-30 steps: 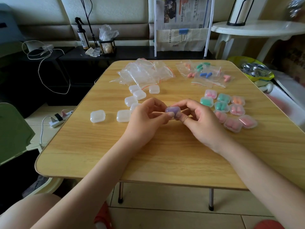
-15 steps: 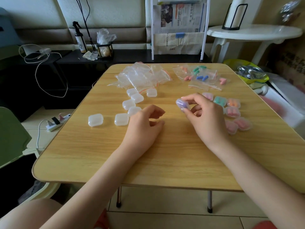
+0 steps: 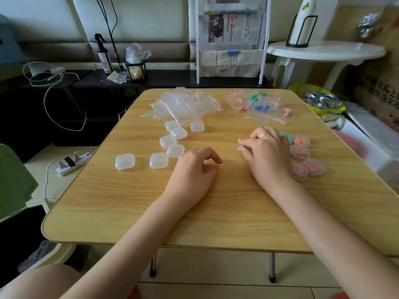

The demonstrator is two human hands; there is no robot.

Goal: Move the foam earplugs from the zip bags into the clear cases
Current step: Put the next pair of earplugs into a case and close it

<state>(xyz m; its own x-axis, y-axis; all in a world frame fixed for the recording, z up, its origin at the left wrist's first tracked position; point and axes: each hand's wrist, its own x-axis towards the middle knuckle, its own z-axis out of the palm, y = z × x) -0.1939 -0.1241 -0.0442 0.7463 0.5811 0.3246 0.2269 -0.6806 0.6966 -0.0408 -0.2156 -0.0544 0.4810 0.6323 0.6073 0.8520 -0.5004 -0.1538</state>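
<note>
My right hand (image 3: 266,153) grips a small clear case holding purple earplugs (image 3: 241,147), low over the wooden table (image 3: 216,216); only the case's left edge shows past my fingers. Just right of that hand lie several filled cases (image 3: 300,152) with pink, orange and teal plugs. My left hand (image 3: 194,169) rests on the table with loosely curled fingers and holds nothing. Several empty clear cases (image 3: 158,160) sit to its left. Zip bags with coloured earplugs (image 3: 260,107) lie at the back right.
A heap of empty zip bags (image 3: 185,104) lies at the back centre. Beyond the table stand a white newspaper rack (image 3: 231,39) and a round white side table (image 3: 326,50). A power strip (image 3: 72,162) lies on the floor to the left.
My right hand has carried the purple-filled case rightward and down toward the filled cases. My left hand let go of it earlier and has settled on the table.
</note>
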